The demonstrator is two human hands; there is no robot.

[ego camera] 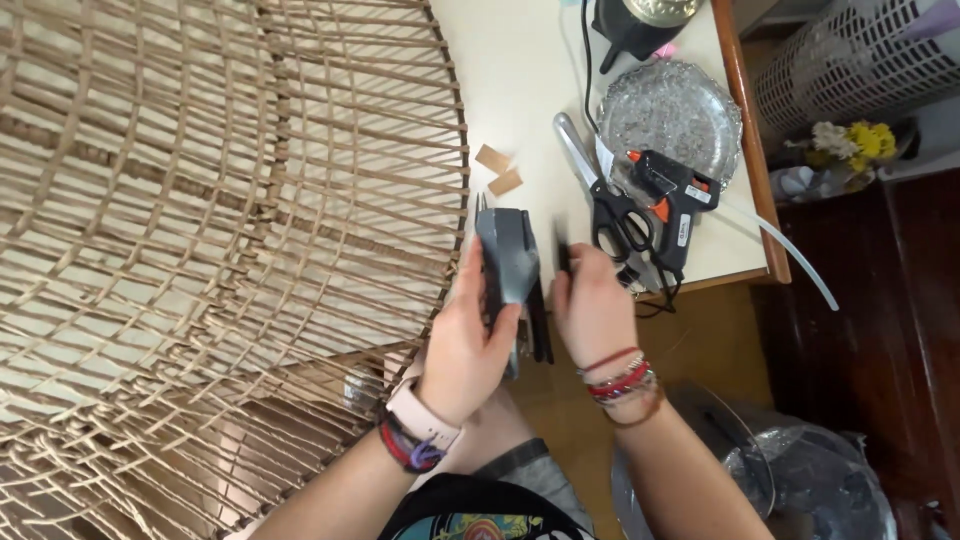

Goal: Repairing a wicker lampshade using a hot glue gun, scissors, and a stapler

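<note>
Left hand [468, 345] clasped around grey staple gun [508, 268], held above worktop [520, 70] edge. Right hand [592, 305] closed on small dark part, hard to identify. Large wicker frame [230, 220] crowding left side. Nearby: scissors [612, 215], glue gun [670, 195], silver plate [672, 115], 2 brown strips [498, 170]. Stapler underside hidden.

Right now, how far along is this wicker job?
Done: the wicker frame looks largely woven. In hand: the left hand holds a grey stapler by the rim, the right hand beside it. Left: cannot tell; glue gun and scissors lie unused on the table.
</note>
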